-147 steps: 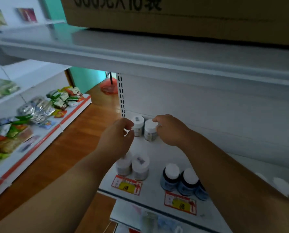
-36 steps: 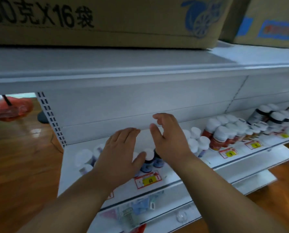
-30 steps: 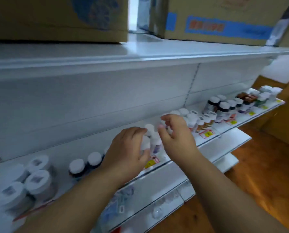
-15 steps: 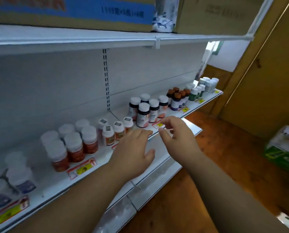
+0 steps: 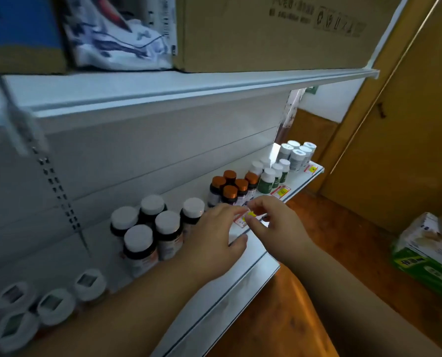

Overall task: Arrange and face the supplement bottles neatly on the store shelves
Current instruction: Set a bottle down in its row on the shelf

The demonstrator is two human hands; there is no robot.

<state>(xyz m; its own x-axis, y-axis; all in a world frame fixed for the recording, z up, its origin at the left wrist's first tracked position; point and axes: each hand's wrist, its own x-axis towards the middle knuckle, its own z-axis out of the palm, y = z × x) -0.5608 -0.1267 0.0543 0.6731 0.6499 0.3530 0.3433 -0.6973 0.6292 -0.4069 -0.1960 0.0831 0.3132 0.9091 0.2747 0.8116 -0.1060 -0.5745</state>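
Note:
Supplement bottles stand in groups on the white shelf [image 5: 253, 256]. Dark bottles with white caps [image 5: 166, 235] are in the middle, orange-capped bottles [image 5: 230, 189] beyond them, green-labelled bottles [image 5: 267, 180] and grey bottles [image 5: 296, 157] at the far end. Small white-capped jars [image 5: 51, 305] sit at the near left. My left hand [image 5: 214, 238] hovers flat, fingers extended, just right of the dark bottles and holds nothing. My right hand [image 5: 274, 225] hangs over the shelf's front edge with loosely curled fingers near a yellow price tag [image 5: 248, 217], gripping nothing.
An upper shelf [image 5: 189, 91] carries cardboard boxes [image 5: 271, 29] and a patterned bag [image 5: 117, 34]. A lower shelf edge [image 5: 230, 300] juts out below. A wooden floor [image 5: 343, 240], a brown door [image 5: 408, 137] and a green package [image 5: 428, 253] lie to the right.
The view has swept right along the shelf, from the small jars at the left end to the dark and orange-capped bottles. Both hands travelled along, holding nothing.

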